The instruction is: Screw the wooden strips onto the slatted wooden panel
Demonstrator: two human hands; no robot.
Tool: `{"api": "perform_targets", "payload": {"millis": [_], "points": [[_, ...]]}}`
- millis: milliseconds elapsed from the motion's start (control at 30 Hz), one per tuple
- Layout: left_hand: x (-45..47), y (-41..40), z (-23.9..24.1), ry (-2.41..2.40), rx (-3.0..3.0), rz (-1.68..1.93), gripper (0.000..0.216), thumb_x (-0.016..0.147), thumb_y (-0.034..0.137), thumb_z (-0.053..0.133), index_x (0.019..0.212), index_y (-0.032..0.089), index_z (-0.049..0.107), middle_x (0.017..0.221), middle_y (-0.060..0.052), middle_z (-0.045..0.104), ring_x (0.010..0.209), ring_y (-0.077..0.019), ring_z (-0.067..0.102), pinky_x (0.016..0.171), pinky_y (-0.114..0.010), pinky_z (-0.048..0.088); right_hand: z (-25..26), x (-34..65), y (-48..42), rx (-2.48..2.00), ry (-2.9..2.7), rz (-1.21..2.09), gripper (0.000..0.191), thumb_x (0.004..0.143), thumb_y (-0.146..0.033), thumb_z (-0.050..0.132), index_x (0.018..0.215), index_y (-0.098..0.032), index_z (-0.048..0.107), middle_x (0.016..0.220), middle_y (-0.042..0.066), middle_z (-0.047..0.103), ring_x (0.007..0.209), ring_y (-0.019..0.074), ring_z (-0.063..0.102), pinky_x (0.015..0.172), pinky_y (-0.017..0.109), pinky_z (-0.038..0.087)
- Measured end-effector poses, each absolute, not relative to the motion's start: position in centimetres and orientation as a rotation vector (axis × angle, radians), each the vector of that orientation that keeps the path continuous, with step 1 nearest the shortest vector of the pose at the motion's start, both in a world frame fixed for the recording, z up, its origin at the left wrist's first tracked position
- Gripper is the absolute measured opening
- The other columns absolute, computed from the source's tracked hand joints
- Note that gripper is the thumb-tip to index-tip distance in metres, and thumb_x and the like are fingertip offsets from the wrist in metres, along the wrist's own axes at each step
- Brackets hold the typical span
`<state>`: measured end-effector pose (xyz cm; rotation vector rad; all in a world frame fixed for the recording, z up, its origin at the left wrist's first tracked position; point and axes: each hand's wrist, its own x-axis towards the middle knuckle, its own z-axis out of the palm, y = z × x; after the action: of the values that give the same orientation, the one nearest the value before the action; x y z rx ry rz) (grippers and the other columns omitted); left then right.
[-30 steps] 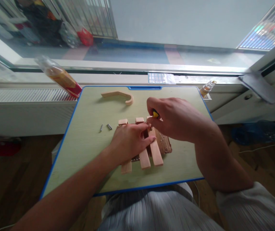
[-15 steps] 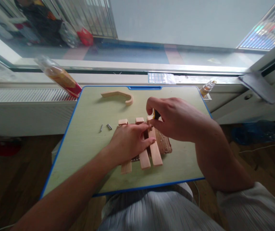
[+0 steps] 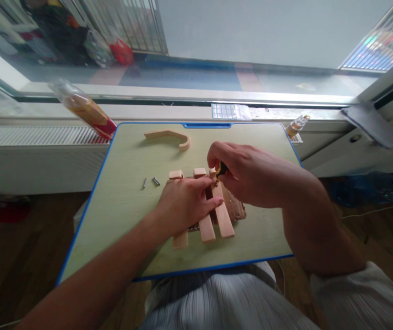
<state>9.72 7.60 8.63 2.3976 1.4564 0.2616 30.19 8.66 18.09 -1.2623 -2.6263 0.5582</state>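
Three pale wooden hooks lie side by side across a dark brown wooden board (image 3: 235,206). My left hand (image 3: 186,201) presses over the left and middle hooks and covers much of them. Its thumb and forefinger reach the right wooden hook (image 3: 224,220) and hold it against the board. My right hand (image 3: 254,174) is closed around a small black and yellow screwdriver (image 3: 221,170). The tool points down at the upper part of the right hook, by my left fingertip. A screw under its tip is too small to make out clearly.
On the green table (image 3: 121,206) with a blue rim, a loose wooden hook (image 3: 169,134) lies near the far edge. Several screws (image 3: 156,181) rest left of my left hand. Bottles (image 3: 86,110) stand beyond both far corners, before the window sill.
My right hand has turned and tilted slightly, showing more of the screwdriver. The lower end of the right hook has shifted a little to the right. My left hand stays in place.
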Motion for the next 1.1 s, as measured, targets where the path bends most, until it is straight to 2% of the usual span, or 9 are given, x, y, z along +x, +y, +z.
{"api": "perform_targets", "payload": {"millis": [200,300,367,533,733,900,1000,1100], "points": [[9.8,7.5,8.7,1.491,2.382,0.272,0.026,0.091,0.055,0.081,0.101,0.03,0.08,0.085,0.001,0.081,0.07,-0.0213,0.071,0.065,-0.034,0.041,18.2,29.4,9.1,-1.39,-2.605,0.414,0.02,0.096,-0.018,0.053,0.112,-0.018,0.065,0.093,0.007,0.071,0.08,0.02,0.054,0.072,0.036,0.031],[9.8,7.5,8.8,1.473,2.376,0.277,0.028,0.092,0.055,0.081,0.105,0.031,0.081,0.082,0.001,0.08,0.067,-0.0218,0.07,0.064,-0.035,0.04,18.2,29.1,9.2,-1.469,-2.601,0.334,0.016,0.097,-0.023,0.055,0.109,-0.019,0.066,0.087,0.006,0.069,0.075,0.0194,0.05,0.07,0.036,0.027],[9.8,7.5,8.9,1.466,2.378,0.28,0.03,0.092,0.057,0.08,0.109,0.032,0.081,0.082,0.001,0.08,0.066,-0.0225,0.069,0.064,-0.035,0.039,18.2,29.1,9.2,-1.497,-2.582,0.33,0.015,0.097,-0.024,0.056,0.109,-0.02,0.064,0.089,0.006,0.07,0.075,0.0194,0.05,0.069,0.036,0.026],[9.8,7.6,8.8,1.481,2.387,0.265,0.034,0.093,0.057,0.08,0.116,0.032,0.082,0.078,0.0,0.079,0.068,-0.0245,0.07,0.066,-0.035,0.04,18.3,29.6,8.9,-1.344,-2.594,0.523,0.022,0.094,-0.019,0.055,0.115,-0.019,0.059,0.112,0.01,0.071,0.087,0.0198,0.056,0.073,0.035,0.032],[9.8,7.5,8.8,1.469,2.391,0.26,0.029,0.093,0.057,0.079,0.104,0.031,0.081,0.084,0.001,0.081,0.07,-0.0233,0.071,0.065,-0.035,0.04,18.1,29.6,9.2,-1.35,-2.547,0.524,0.034,0.093,-0.015,0.053,0.126,-0.015,0.06,0.099,0.008,0.071,0.083,0.0205,0.055,0.074,0.035,0.034],[9.9,7.5,9.0,1.479,2.4,0.254,0.032,0.092,0.058,0.08,0.109,0.031,0.081,0.08,0.001,0.079,0.069,-0.0242,0.072,0.066,-0.035,0.041,17.8,29.1,9.6,-1.433,-2.553,0.358,0.018,0.094,-0.021,0.057,0.109,-0.018,0.065,0.087,0.006,0.067,0.076,0.0196,0.049,0.07,0.036,0.028],[10.0,7.5,8.9,1.491,2.412,0.252,0.032,0.093,0.056,0.079,0.112,0.032,0.081,0.078,0.001,0.079,0.072,-0.0259,0.073,0.069,-0.036,0.043,17.7,29.0,9.5,-1.423,-2.548,0.379,0.021,0.093,-0.022,0.058,0.113,-0.018,0.062,0.091,0.006,0.069,0.076,0.0192,0.049,0.068,0.035,0.028],[9.9,7.5,8.9,1.495,2.403,0.236,0.03,0.093,0.056,0.078,0.11,0.032,0.081,0.078,0.001,0.079,0.071,-0.0255,0.073,0.068,-0.035,0.042,17.6,29.4,9.3,-1.309,-2.563,0.535,0.027,0.091,-0.019,0.058,0.118,-0.018,0.058,0.103,0.008,0.071,0.083,0.0195,0.054,0.07,0.034,0.033]]}}
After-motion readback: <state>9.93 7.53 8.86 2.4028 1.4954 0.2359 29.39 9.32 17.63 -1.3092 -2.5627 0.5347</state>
